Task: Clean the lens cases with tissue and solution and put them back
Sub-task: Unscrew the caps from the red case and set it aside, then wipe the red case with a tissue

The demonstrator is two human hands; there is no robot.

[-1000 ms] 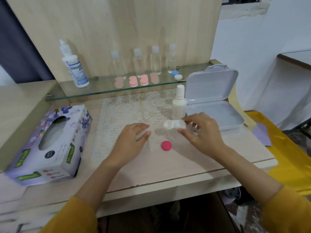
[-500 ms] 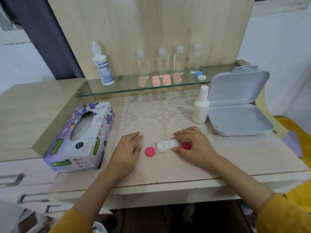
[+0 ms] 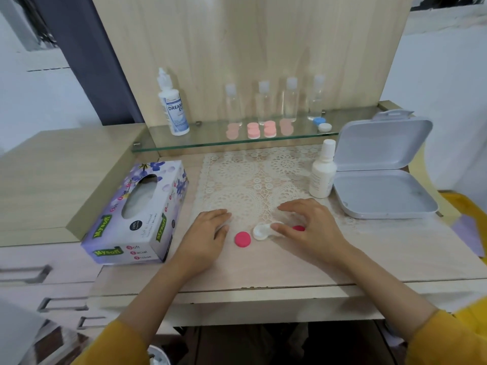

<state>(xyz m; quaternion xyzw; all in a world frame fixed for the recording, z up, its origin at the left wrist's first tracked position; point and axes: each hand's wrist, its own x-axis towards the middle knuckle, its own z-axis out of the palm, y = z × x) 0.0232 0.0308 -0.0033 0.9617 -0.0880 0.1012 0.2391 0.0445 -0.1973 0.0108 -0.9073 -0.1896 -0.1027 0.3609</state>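
Your right hand [image 3: 311,227] hovers at centre frame, fingers spread and arched, clamped on nothing. Only the thumb tip touches the white lens case [image 3: 263,231], likely to steady it on the bench [image 3: 395,246]. Both lids are off, so the wells lie open for wiping: one pink cap [image 3: 243,239] sits just left of the case, and the second pink cap [image 3: 298,228] is half hidden under your fingers. Your left hand [image 3: 208,230] rests flat with its fingers relaxed, near the tissue box [image 3: 137,214] at left, probably your next reach.
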